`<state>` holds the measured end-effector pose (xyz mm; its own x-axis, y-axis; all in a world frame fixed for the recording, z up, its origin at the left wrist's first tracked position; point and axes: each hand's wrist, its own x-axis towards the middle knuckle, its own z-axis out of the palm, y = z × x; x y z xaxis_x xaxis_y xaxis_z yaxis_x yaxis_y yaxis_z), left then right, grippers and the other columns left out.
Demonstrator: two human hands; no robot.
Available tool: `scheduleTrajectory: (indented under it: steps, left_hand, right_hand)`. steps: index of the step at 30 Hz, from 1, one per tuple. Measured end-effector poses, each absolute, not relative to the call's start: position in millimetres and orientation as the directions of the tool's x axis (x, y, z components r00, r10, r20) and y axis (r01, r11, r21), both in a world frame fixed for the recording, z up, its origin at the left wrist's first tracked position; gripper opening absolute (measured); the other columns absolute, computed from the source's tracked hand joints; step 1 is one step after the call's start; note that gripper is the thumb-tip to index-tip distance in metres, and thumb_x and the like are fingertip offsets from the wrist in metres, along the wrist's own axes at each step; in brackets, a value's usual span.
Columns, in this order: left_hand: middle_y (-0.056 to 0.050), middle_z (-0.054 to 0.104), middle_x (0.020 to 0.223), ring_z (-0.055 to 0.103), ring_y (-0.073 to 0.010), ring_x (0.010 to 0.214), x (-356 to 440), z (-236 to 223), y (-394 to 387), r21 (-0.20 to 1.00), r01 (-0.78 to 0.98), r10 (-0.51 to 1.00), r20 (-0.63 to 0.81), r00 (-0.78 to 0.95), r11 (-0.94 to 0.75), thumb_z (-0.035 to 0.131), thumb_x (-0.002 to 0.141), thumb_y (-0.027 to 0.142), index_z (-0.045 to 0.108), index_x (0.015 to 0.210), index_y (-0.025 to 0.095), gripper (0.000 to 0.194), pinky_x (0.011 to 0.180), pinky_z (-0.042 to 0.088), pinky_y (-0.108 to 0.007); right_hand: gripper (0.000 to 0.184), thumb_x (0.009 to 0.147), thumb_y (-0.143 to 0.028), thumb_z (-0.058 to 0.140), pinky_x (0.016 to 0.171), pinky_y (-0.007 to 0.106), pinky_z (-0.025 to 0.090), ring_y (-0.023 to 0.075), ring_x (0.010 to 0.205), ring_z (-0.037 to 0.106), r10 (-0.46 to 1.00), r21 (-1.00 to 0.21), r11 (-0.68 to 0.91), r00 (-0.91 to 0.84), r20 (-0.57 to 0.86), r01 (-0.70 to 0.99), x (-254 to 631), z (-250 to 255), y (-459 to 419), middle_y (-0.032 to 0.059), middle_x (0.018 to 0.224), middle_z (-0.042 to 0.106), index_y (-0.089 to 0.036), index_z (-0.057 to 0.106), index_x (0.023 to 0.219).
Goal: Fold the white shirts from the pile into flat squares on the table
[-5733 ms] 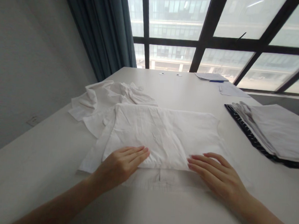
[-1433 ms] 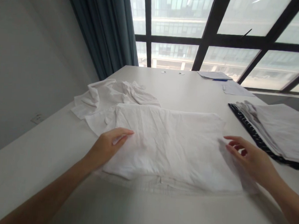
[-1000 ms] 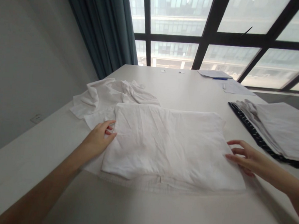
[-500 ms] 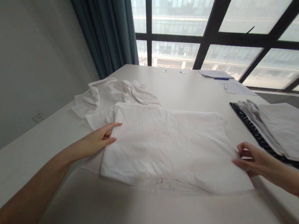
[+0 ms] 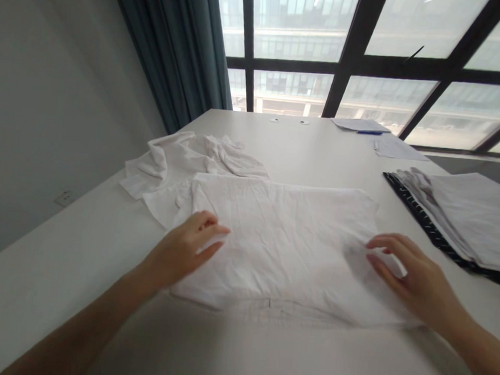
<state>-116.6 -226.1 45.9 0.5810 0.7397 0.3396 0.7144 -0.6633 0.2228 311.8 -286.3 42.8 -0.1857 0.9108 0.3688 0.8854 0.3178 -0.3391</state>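
Observation:
A white shirt [image 5: 285,235] lies folded into a wide rectangle on the white table [image 5: 238,352], its crumpled collar end [image 5: 179,157] spilling out at the far left. My left hand [image 5: 186,249] rests palm down on the left part of the folded panel, fingers loosely apart. My right hand [image 5: 410,276] lies on the panel's right edge with fingers spread. Neither hand grips the cloth.
A stack of folded grey and dark patterned garments [image 5: 457,216] sits at the right. Papers and a blue pen [image 5: 369,132] lie at the far edge by the window. A teal curtain [image 5: 174,51] hangs at the back left, beside a grey wall [image 5: 46,93].
Both hands have come inward from the shirt's left and right edges onto the top of the folded panel. The shirt keeps the same folded shape.

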Motion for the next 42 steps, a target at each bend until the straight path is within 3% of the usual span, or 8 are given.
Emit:
scheduleTrajectory:
  steps: [5, 9, 13, 20, 25, 30, 34, 42]
  left_hand:
    - [-0.007, 0.037, 0.152, 0.034, -0.0237, 0.140, -95, 35, -244, 0.216, 0.476, 0.504, 0.098, 0.858, -0.853, 0.047, 0.098, 0.026, 0.045, 0.141, 0.031, 0.042, 0.116, 0.027, -0.045]
    - [-0.007, 0.021, 0.160, 0.019, -0.0278, 0.147, -99, 31, -240, 0.234, 0.455, 0.468, 0.002, 0.883, -0.859, 0.056, 0.093, 0.045, 0.029, 0.150, 0.035, 0.064, 0.118, 0.014, -0.050]
    - [-0.011, 0.016, 0.161, 0.015, -0.0327, 0.147, -102, 34, -238, 0.252, 0.438, 0.446, -0.029, 0.894, -0.863, 0.064, 0.078, 0.065, 0.029, 0.150, 0.035, 0.085, 0.117, 0.011, -0.053]
    - [-0.012, 0.040, 0.151, 0.027, -0.0309, 0.144, -95, 42, -247, 0.279, 0.379, 0.412, 0.068, 0.909, -0.882, 0.068, 0.079, 0.040, 0.051, 0.129, 0.023, 0.055, 0.118, 0.015, -0.053]
    - [-0.011, 0.053, 0.140, 0.034, -0.0282, 0.140, -93, 47, -252, 0.234, 0.360, 0.400, 0.154, 0.904, -0.903, 0.061, 0.078, 0.019, 0.057, 0.094, 0.019, 0.016, 0.117, 0.025, -0.046]
    - [-0.011, 0.057, 0.135, 0.037, -0.0295, 0.138, -94, 47, -252, 0.130, 0.317, 0.338, 0.200, 0.920, -0.939, 0.062, 0.085, 0.034, 0.059, 0.086, 0.019, 0.015, 0.116, 0.027, -0.046]
    - [-0.009, 0.062, 0.128, 0.041, -0.0286, 0.136, -89, 44, -258, 0.054, 0.363, 0.364, 0.250, 0.897, -0.930, 0.056, 0.083, 0.021, 0.060, 0.086, 0.018, 0.006, 0.115, 0.028, -0.046]
    - [-0.008, 0.066, 0.120, 0.050, -0.0268, 0.127, -85, 42, -264, 0.039, 0.410, 0.404, 0.278, 0.871, -0.911, 0.049, 0.070, 0.012, 0.063, 0.095, 0.017, 0.029, 0.114, 0.034, -0.044]
  right_hand:
    - [0.045, 0.095, -0.029, 0.050, 0.108, 0.049, 0.039, 0.0267, 0.137, 0.038, 0.773, -0.222, 0.632, -0.586, 0.241, 0.742, 276, 30, -298, 0.0059, 0.145, 0.049, -0.030, 0.045, 0.139]
    - [0.057, 0.098, -0.026, 0.042, 0.114, 0.054, 0.028, 0.0246, 0.144, 0.026, 0.729, -0.132, 0.685, -0.675, 0.114, 0.717, 271, 21, -299, 0.0019, 0.155, 0.034, -0.033, 0.026, 0.152]
    - [0.063, 0.098, -0.032, 0.043, 0.117, 0.053, 0.022, 0.0240, 0.145, 0.022, 0.712, -0.126, 0.700, -0.699, 0.058, 0.703, 272, 20, -299, 0.0018, 0.158, 0.027, -0.034, 0.015, 0.154]
    - [0.060, 0.096, -0.036, 0.049, 0.115, 0.055, 0.024, 0.0265, 0.142, 0.030, 0.713, -0.277, 0.685, -0.698, 0.062, 0.674, 275, 28, -299, 0.0037, 0.154, 0.036, -0.034, 0.027, 0.151]
    - [0.035, 0.095, -0.037, 0.043, 0.105, 0.049, 0.043, 0.0272, 0.122, 0.056, 0.902, -0.473, 0.429, -0.333, 0.275, 0.770, 287, 35, -293, 0.0059, 0.128, 0.064, -0.032, 0.059, 0.126]
    - [0.038, 0.090, -0.050, 0.044, 0.088, 0.046, 0.053, 0.0303, 0.107, 0.062, 0.943, -0.557, 0.114, 0.087, 0.322, 0.823, 310, 29, -279, 0.0108, 0.121, 0.062, -0.027, 0.060, 0.116]
    - [0.044, 0.088, -0.050, 0.044, 0.083, 0.045, 0.053, 0.0299, 0.100, 0.062, 0.940, -0.539, 0.053, 0.139, 0.310, 0.840, 324, 18, -270, 0.0153, 0.119, 0.058, -0.021, 0.058, 0.119]
    - [0.048, 0.090, -0.054, 0.041, 0.073, 0.043, 0.054, 0.0281, 0.089, 0.063, 0.930, -0.467, 0.056, 0.125, 0.347, 0.882, 326, 15, -270, 0.0169, 0.117, 0.057, -0.020, 0.057, 0.120]
